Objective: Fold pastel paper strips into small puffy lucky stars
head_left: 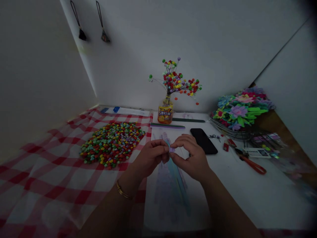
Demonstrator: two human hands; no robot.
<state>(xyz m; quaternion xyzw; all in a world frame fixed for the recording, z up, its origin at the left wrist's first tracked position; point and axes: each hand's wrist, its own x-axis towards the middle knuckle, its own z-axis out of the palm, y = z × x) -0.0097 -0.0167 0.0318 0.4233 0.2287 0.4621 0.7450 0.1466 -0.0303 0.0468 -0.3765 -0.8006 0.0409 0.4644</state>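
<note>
My left hand [152, 155] and my right hand [190, 157] meet above the table, both pinching a small purple folded paper piece [171, 149] between fingertips. Under the hands lie several long pastel paper strips [173, 178] on a white sheet. A gold bangle sits on my left wrist. To the left, a heap of small multicoloured paper stars [112, 142] rests on the red-and-white checked cloth [49, 172].
A bottle holding wire stems tipped with coloured stars [166, 112] stands at the back. A black phone [203, 140] lies right of my hands. Orange-handled pliers [251, 163] and a basket of paper flowers [239, 112] are at the right. Two tassels hang on the wall.
</note>
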